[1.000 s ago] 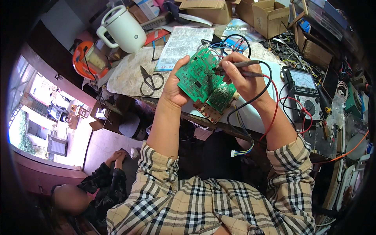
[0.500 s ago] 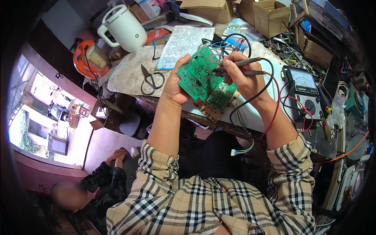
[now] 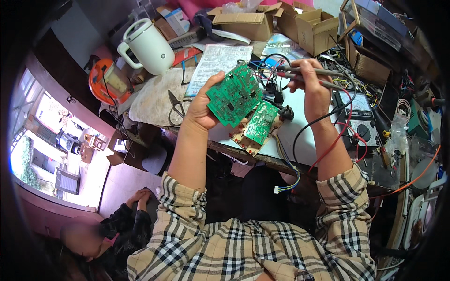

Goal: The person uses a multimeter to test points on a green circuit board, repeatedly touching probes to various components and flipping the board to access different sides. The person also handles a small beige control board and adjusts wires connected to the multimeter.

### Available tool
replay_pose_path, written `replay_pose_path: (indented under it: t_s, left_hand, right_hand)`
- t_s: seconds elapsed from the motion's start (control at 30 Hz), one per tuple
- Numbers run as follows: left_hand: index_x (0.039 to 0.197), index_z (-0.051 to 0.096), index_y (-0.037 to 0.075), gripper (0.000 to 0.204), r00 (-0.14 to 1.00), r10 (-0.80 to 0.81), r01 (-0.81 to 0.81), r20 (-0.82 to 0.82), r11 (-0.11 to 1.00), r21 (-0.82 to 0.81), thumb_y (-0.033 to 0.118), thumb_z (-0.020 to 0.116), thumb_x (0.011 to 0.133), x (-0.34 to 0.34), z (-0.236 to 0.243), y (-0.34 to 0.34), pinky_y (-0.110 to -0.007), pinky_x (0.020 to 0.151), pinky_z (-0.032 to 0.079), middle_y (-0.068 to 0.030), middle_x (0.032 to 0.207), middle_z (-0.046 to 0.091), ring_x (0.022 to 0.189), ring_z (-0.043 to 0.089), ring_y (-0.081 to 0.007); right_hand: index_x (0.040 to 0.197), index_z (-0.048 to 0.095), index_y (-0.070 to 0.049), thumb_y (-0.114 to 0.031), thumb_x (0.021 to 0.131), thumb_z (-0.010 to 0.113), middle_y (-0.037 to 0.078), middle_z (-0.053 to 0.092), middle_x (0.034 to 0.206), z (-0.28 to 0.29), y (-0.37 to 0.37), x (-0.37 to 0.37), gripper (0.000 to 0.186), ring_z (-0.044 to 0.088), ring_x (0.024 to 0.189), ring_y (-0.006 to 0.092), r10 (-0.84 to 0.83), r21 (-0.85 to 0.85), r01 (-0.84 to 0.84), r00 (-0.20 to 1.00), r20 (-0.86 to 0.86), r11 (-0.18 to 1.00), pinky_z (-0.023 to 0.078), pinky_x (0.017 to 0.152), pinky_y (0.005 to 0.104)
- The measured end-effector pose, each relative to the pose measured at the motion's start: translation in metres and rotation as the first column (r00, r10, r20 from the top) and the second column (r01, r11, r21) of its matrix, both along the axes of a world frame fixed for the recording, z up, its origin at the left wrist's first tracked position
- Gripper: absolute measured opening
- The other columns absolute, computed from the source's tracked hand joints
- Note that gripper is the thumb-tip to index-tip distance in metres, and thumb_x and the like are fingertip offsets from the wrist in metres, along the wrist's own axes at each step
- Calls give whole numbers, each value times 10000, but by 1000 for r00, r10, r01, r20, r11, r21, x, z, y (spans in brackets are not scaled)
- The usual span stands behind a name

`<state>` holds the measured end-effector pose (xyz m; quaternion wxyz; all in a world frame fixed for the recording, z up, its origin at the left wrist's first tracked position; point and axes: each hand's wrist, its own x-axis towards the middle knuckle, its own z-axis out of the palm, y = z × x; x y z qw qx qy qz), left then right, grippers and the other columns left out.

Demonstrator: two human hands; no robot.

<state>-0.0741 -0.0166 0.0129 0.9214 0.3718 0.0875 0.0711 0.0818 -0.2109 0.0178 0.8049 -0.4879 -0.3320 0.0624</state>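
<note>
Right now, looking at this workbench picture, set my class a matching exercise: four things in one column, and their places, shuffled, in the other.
Things:
1. green circuit board
2. two test probes
3. scissors
4. white kettle

Places:
A. far left of the bench, beside an orange object
B. held up in the left hand
C. flat on the bench, just left of the left hand
D. gripped in the right hand

Pairs: 1-B, 2-D, 3-C, 4-A
</note>
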Motion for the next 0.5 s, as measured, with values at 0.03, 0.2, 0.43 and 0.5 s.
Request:
replay_pose_path:
  t_s: [0.03, 0.2, 0.43, 0.5]
  left_hand:
    - [1232, 641, 46, 461, 1000, -15, 16, -11, 999, 52, 408, 613, 949, 0, 5, 5, -544, 809, 586, -136, 1126, 710, 976, 704, -287]
    - [1162, 675, 68, 457, 983, 79, -12, -163, 926, 378, 439, 665, 895, -12, 33, 2, -450, 638, 620, -116, 1035, 727, 859, 726, -225]
    - [1138, 671, 63, 445, 946, 299, -128, -123, 697, 706, 414, 701, 868, -10, 25, 2, -276, 513, 510, -32, 907, 696, 667, 636, -112]
    - [1148, 670, 63, 449, 929, 353, -182, -110, 697, 694, 413, 701, 868, -8, 23, -1, -283, 534, 519, -40, 920, 697, 693, 647, -117]
  right_hand:
    - [954, 646, 2, -246, 1025, 530, 80, 665, 773, -1, -1, 4, 283, 629, 585, 118, 5, 33, -3, 999, -48, 999, 507, 524, 250]
    - [997, 622, -6, -241, 1032, 496, 63, 642, 818, -7, -2, 15, 268, 611, 605, 110, 6, 36, 0, 985, -170, 999, 500, 538, 249]
    - [965, 647, 5, -237, 1015, 541, 82, 646, 749, -19, 5, 18, 269, 617, 568, 124, 51, 3, -51, 989, -139, 999, 496, 502, 264]
    - [967, 649, 5, -235, 1014, 543, 83, 648, 741, -20, 6, 18, 267, 617, 568, 121, 53, -14, -56, 991, -125, 998, 497, 502, 264]
